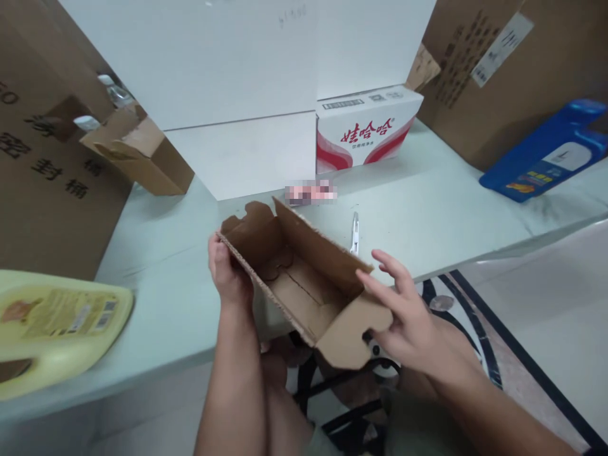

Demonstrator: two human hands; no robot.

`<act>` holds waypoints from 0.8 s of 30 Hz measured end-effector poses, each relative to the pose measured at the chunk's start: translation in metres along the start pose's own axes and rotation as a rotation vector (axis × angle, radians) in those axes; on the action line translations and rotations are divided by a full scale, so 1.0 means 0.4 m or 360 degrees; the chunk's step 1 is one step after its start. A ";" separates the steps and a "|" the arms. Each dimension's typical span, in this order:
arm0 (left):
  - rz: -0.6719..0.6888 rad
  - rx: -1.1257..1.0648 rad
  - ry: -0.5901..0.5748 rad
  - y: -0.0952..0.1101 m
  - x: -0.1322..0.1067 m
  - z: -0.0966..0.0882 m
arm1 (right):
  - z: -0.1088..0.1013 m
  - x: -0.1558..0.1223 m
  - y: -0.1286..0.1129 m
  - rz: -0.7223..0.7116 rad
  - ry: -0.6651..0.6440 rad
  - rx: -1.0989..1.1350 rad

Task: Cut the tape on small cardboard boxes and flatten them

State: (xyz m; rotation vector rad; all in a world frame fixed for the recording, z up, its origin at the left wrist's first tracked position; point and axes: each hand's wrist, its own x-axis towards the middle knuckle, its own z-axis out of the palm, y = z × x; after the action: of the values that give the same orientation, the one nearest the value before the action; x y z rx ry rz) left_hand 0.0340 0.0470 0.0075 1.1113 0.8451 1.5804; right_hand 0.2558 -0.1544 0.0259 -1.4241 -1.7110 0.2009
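Note:
I hold a small open brown cardboard box (304,288) in front of me over the table's near edge, its inside facing up and its flaps spread. My left hand (228,273) grips the box's left side wall, fingers closed on the edge. My right hand (403,310) supports the right end flap, thumb under the flap and the other fingers stretched out above it. A pair of small metal scissors (354,233) lies on the table just behind the box.
On the pale table (427,209) stand a white and red printed carton (365,130), a blue jug (546,155) lying at the right, a yellow jug (57,326) at the left, big brown cartons (52,158) on both sides and a white panel (237,69) behind.

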 end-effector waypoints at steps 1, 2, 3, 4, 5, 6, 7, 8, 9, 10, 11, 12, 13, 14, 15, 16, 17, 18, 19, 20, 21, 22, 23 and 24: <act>0.0010 -0.0061 0.0039 0.001 -0.002 0.004 | -0.002 0.010 0.014 0.0065 0.0008 0.0043; 0.0014 -0.0113 0.0067 0.002 -0.004 0.008 | -0.001 0.023 0.027 0.0112 0.0015 0.0111; 0.0010 -0.0150 0.0081 0.002 -0.007 0.010 | 0.005 0.038 0.040 0.0143 0.0028 0.0189; 0.0003 -0.0164 0.0078 0.003 -0.009 0.010 | 0.015 0.053 0.053 0.0159 0.0058 0.0263; 0.0009 -0.0166 0.0075 0.004 -0.011 0.010 | 0.028 0.067 0.063 0.0175 0.0103 0.0320; 0.0029 -0.0153 0.0070 0.005 -0.014 0.009 | 0.046 0.079 0.073 0.0197 0.0157 0.0351; 0.0063 -0.0130 0.0069 0.007 -0.016 0.008 | 0.066 0.087 0.081 0.0230 0.0213 0.0366; 0.0103 -0.0103 0.0064 0.010 -0.017 0.006 | 0.087 0.090 0.087 0.0271 0.0274 0.0382; 0.0134 -0.0072 0.0050 0.012 -0.019 0.006 | 0.109 0.090 0.091 0.0309 0.0335 0.0415; 0.0157 -0.0043 0.0034 0.014 -0.021 0.005 | 0.128 0.088 0.093 0.0335 0.0388 0.0467; 0.0176 -0.0010 0.0025 0.014 -0.023 0.003 | 0.145 0.083 0.094 0.0341 0.0435 0.0535; 0.0192 0.0035 0.0019 0.014 -0.024 0.001 | 0.157 0.079 0.094 0.0326 0.0479 0.0607; 0.0194 0.0099 0.0015 0.011 -0.024 -0.002 | 0.165 0.076 0.093 0.0312 0.0507 0.0659; 0.0183 0.0179 0.0018 0.007 -0.024 -0.006 | 0.168 0.075 0.091 0.0292 0.0508 0.0679; 0.0164 0.0261 0.0025 0.001 -0.022 -0.011 | 0.167 0.076 0.089 0.0256 0.0490 0.0679; 0.0142 0.0339 0.0036 -0.006 -0.020 -0.017 | 0.163 0.078 0.088 0.0203 0.0470 0.0678; 0.0124 0.0412 0.0046 -0.013 -0.018 -0.023 | 0.157 0.081 0.087 0.0139 0.0446 0.0690; 0.0125 0.0478 0.0054 -0.019 -0.016 -0.029 | 0.151 0.084 0.088 0.0076 0.0415 0.0720; 0.0151 0.0537 0.0054 -0.023 -0.014 -0.033 | 0.144 0.087 0.089 0.0020 0.0382 0.0763; 0.0201 0.0603 0.0033 -0.026 -0.014 -0.034 | 0.137 0.088 0.091 -0.0013 0.0356 0.0800; 0.0260 0.0682 -0.0024 -0.026 -0.015 -0.034 | 0.130 0.089 0.094 -0.0015 0.0328 0.0817; 0.0318 0.0767 -0.0116 -0.025 -0.018 -0.031 | 0.123 0.089 0.097 -0.0008 0.0288 0.0812; 0.0369 0.0849 -0.0225 -0.023 -0.021 -0.027 | 0.116 0.088 0.101 -0.0003 0.0247 0.0793; 0.0414 0.0921 -0.0326 -0.021 -0.026 -0.022 | 0.109 0.087 0.105 -0.0001 0.0214 0.0769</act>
State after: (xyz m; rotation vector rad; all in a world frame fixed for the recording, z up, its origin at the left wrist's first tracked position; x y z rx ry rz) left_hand 0.0294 0.0393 -0.0057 1.8246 1.0847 1.4250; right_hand 0.2571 -0.0935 -0.0084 -1.0529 -1.4295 0.4733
